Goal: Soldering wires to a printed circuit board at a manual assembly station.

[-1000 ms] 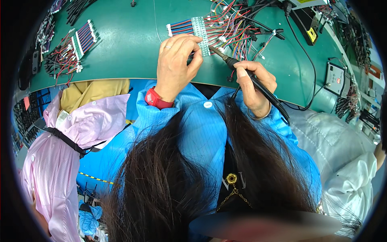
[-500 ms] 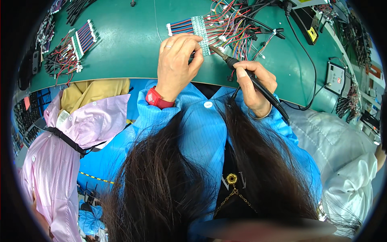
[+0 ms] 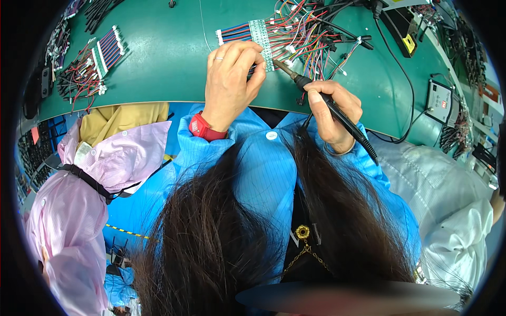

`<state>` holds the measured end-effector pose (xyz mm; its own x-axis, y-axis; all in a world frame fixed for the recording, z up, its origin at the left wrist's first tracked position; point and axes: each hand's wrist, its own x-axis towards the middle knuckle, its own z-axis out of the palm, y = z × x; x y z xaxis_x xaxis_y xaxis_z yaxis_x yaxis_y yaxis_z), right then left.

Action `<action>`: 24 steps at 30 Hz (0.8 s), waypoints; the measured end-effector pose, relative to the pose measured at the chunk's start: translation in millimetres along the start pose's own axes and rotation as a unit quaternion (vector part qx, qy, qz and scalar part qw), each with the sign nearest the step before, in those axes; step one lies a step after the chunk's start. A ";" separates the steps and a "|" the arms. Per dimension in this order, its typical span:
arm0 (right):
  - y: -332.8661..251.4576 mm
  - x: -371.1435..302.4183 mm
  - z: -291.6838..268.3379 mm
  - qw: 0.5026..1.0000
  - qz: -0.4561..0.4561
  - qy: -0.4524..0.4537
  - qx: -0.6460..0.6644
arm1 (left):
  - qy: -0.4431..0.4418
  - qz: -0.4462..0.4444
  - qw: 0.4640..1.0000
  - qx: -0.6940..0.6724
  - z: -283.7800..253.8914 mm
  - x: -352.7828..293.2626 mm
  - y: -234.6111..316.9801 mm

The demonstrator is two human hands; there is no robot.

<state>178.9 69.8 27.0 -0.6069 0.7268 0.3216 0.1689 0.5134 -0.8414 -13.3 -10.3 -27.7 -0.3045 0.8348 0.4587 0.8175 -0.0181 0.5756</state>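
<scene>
My right hand is closed around a soldering iron, held like a pen. The iron's tip meets the near right edge of a narrow green-and-white circuit board strip. Blue, red and black wires with white connectors leave the strip on its left; a tangle of coloured wires spreads to its right. My left hand is pinched beside the strip's near end, partly covering it. A thin solder wire runs from the far edge into that hand; its end is hidden behind the fingers.
On the green table, a second wired board lies left, near black cables. A control box and black-and-yellow holder stand right, with the iron's cord looping nearby. A pink-sleeved person is close on my left.
The board strip and my left hand have shifted very slightly left. My right hand and the iron stay almost in place, the tip still at the strip's edge.
</scene>
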 end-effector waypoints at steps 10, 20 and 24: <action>-2.4 -8.1 -5.0 0.999 0.042 0.009 0.012 | -0.003 -0.006 0.999 -0.031 -0.8 -5.3 -2.6; -2.4 -4.6 -2.6 0.997 0.073 -0.002 0.022 | 0.015 0.002 0.999 -0.039 -1.9 0.5 -2.6; -2.0 -3.6 -4.8 0.997 0.078 -0.009 0.028 | 0.019 -0.001 0.999 -0.046 0.8 -0.8 -1.1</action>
<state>184.5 68.3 29.6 -0.5907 0.7870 0.1780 0.2180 0.3681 -0.9038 -13.7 -10.5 -29.2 -0.3259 0.8138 0.4812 0.7683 -0.0686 0.6363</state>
